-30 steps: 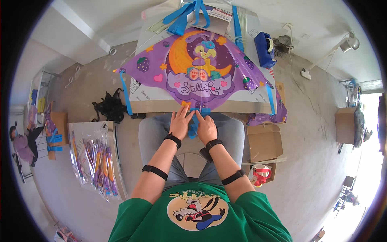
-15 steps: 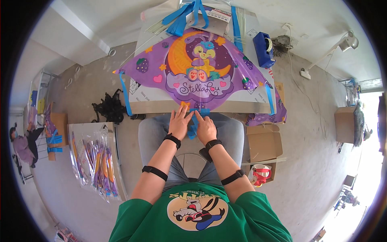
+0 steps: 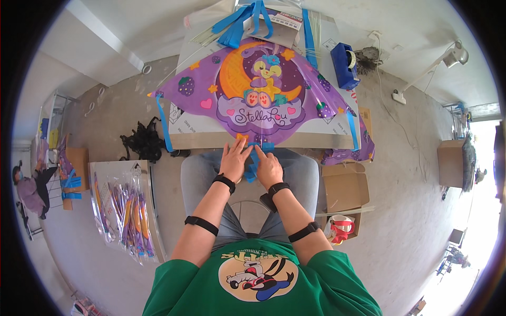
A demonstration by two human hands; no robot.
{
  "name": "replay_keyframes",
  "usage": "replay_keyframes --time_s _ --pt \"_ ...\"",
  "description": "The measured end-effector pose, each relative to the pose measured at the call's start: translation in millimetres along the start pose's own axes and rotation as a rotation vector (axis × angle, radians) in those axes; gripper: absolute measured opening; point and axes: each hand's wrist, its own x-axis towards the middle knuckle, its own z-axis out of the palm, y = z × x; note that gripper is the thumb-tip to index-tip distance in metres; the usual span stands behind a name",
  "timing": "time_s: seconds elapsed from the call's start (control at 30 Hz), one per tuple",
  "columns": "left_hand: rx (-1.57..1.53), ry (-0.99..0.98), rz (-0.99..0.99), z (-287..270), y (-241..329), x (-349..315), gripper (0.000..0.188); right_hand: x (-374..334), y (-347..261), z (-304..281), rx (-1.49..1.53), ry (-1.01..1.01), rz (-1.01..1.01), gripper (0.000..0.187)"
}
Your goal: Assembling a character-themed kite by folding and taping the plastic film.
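A purple kite, printed with a moon and a cartoon rabbit, lies spread on the table with its lower tip toward me. My left hand rests on that tip, fingers stretched and spread, the thumb side beside a blue ribbon. Against the same ribbon, my right hand presses its index finger, its other fingers curled around the strip. A loose length of the ribbon hangs below the table edge between the hands. Blue streamers hang from the kite's side corners.
Blue strips and thin pale rods lie at the table's far end. A blue tape dispenser stands at the right. Below right sits an open cardboard box. Packed kites lie at the left, near a black heap.
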Motion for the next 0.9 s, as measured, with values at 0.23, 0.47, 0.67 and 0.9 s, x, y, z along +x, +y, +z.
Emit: replay_keyframes --time_s 0.23,0.47,0.67,0.9 --pt "0.010 -0.003 -0.009 0 1 0 0.044 -1 0 -2 0.014 -0.008 0.014 0.061" --pt "0.039 -0.072 -0.044 -7 4 2 0.046 18 23 -33 0.433 0.098 0.091 0.044" --pt "0.036 -0.046 -0.042 -7 10 8 0.048 85 149 -131 0.518 0.418 0.223 0.019" --pt "0.041 -0.056 -0.039 -8 6 1 0.053 175 250 -219 0.187 0.647 0.252 0.024"
